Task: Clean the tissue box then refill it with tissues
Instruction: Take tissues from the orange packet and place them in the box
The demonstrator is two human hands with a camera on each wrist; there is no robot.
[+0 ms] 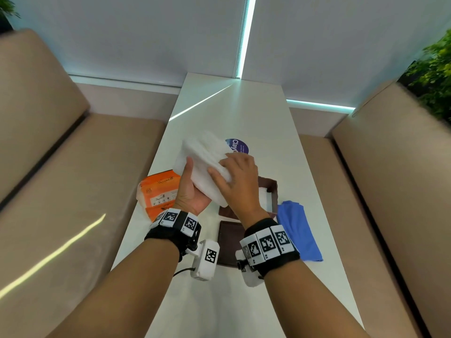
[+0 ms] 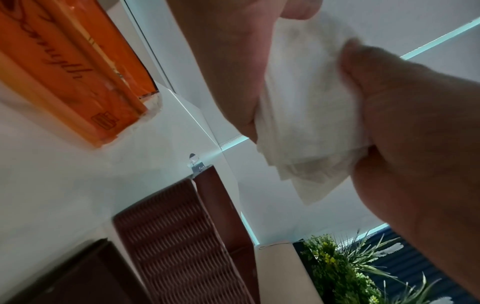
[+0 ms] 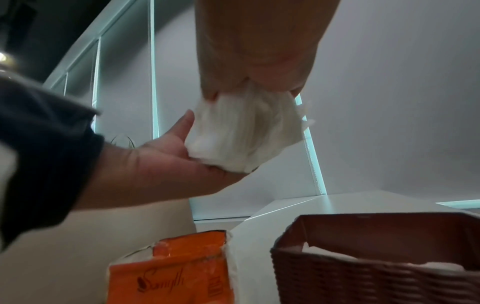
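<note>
Both hands hold a thick stack of white tissues [image 1: 203, 162] above the table. My left hand [image 1: 191, 185] cups the stack from below, thumb up its left side. My right hand [image 1: 238, 176] grips it from the top right, fingers curled over the edge. The same tissues [image 2: 309, 115] [image 3: 244, 135] hang between both hands in the wrist views. The brown woven tissue box [image 1: 271, 191] [image 3: 363, 265] [image 2: 179, 242] stands open under my right hand with white tissues inside. Its dark lid [image 1: 229, 242] lies nearer me. The torn orange tissue pack [image 1: 158, 193] [image 3: 171, 275] [image 2: 64, 67] lies left of the box.
A blue cloth [image 1: 297, 230] lies right of the box on the narrow white table [image 1: 234, 111]. A round purple sticker [image 1: 238, 145] sits behind the tissues. Beige benches [image 1: 61, 179] flank the table, with green plants [image 1: 434, 76] at the far right.
</note>
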